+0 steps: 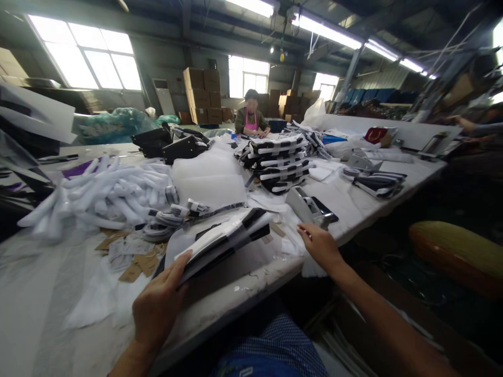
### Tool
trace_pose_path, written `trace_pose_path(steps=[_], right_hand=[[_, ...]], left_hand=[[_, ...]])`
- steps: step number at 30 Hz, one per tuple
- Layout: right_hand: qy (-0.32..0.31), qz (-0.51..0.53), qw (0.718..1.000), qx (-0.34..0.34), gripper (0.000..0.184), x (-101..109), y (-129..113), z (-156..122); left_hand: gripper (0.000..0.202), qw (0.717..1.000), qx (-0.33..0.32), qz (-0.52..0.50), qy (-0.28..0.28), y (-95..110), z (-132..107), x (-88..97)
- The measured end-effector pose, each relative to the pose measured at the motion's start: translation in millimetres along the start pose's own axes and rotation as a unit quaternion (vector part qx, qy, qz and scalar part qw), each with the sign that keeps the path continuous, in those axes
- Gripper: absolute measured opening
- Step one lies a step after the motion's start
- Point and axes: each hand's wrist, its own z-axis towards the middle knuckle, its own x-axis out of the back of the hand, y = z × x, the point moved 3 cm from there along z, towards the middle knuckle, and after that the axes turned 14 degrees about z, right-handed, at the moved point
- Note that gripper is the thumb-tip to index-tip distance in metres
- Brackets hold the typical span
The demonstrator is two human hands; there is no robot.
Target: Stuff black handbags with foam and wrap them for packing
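Stacked brown cardboard boxes stand closed against the far wall, their contents hidden. A bulging teal plastic sack sits at the far left of the long white worktop, too cloudy to tell what fills it. Nearer, the left hand reaches forward with the wrist low, thumb laid over the near edge of a flat black-and-white folded fabric piece. Its grip is closed on that piece, which tilts up off the worktop just in front of the person. The right hand stretches out to the worktop's near right edge, palm down, its grip loose and open, with the fingertips on thin white sheets just beside a grey tape dispenser. A heap of white rolled pieces lies to the left, brown card tags lie near the left hand, and a tall stack of black-and-white pieces rises further back. A person in a pink apron sits at the far end.
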Motion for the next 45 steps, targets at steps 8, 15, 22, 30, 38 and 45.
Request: trace_pose_path(steps=[8, 15, 22, 30, 38, 45], right_hand=[[-0.017, -0.136, 0.990, -0.031, 0.026, -11.5, 32.3, 22.8], [-0.023, -0.119, 0.991, 0.059, 0.026, 2.0, -1.8, 29.3], [-0.131, 0.030, 0.976, 0.171, 0.013, -59.2, -94.1, -29.9], [-0.097, 0.192, 0.964, 0.158, 0.022, -97.2, -120.1, -53.8], [-0.213, 0.083, 0.940, 0.254, 0.060, -164.2, -130.0, -13.6], [-0.207, 0.076, 0.934, 0.283, 0.033, -160.7, -138.8, -16.9]], left_hand=[[0.056, 0.999, 0.035, 0.023, -0.019, 2.8, 9.0, 2.1], [0.052, 0.998, 0.051, 0.022, -0.041, 4.3, 13.5, 6.8], [0.054, 0.987, 0.131, 0.019, -0.091, 1.5, 29.6, 11.8], [0.060, 0.978, 0.157, -0.022, -0.139, 1.0, 34.7, 11.8], [0.062, 0.987, 0.134, -0.050, -0.077, 5.9, 27.7, 6.8], [0.072, 0.994, 0.084, -0.072, -0.003, 11.0, 14.7, -4.3]])
